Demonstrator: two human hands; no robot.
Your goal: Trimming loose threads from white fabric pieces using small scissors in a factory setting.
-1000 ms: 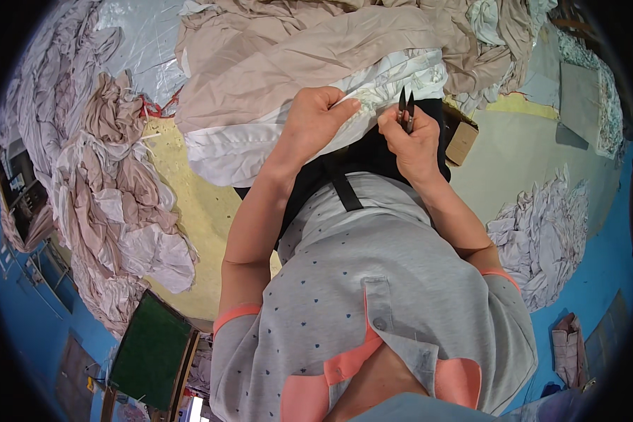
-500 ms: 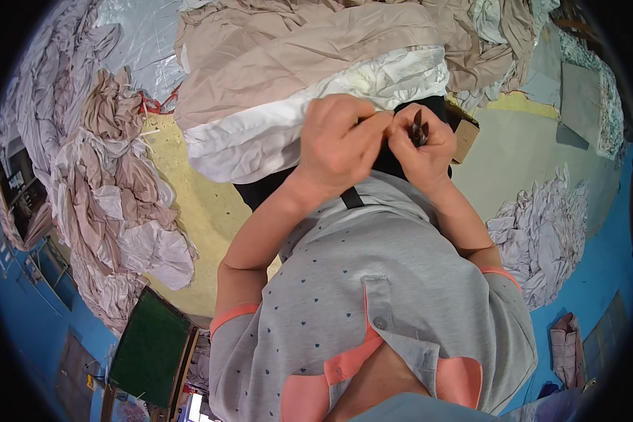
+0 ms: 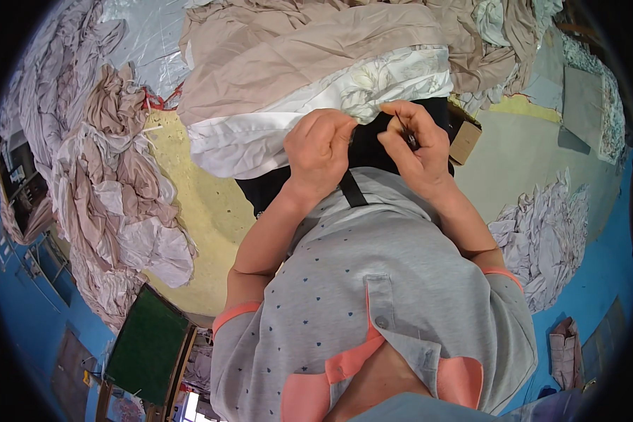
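Over my lap lies a large piece of beige cloth (image 3: 274, 77) with a white border, faintly patterned in part. My left hand (image 3: 318, 151) is closed in a pinch just off the near edge of the white border; what its fingertips hold, if anything, is too small to make out. Facing it, a short distance to the right, my right hand (image 3: 423, 144) has its fingers curled around small dark thread snips (image 3: 409, 138). Most of the snips is hidden in the palm. Black fabric (image 3: 369, 151) on my legs shows between the hands.
Crumpled beige and white cloth (image 3: 123, 190) is heaped on the left, with paler cloth (image 3: 545, 239) on the right. A cardboard box (image 3: 465, 143) stands just beyond my right hand. A green-topped stool or board (image 3: 148, 344) is at the lower left.
My hands were close together at the fingertips and have moved apart. The left hand has come left and slightly nearer. The snips' blades, pointing up before, now show less.
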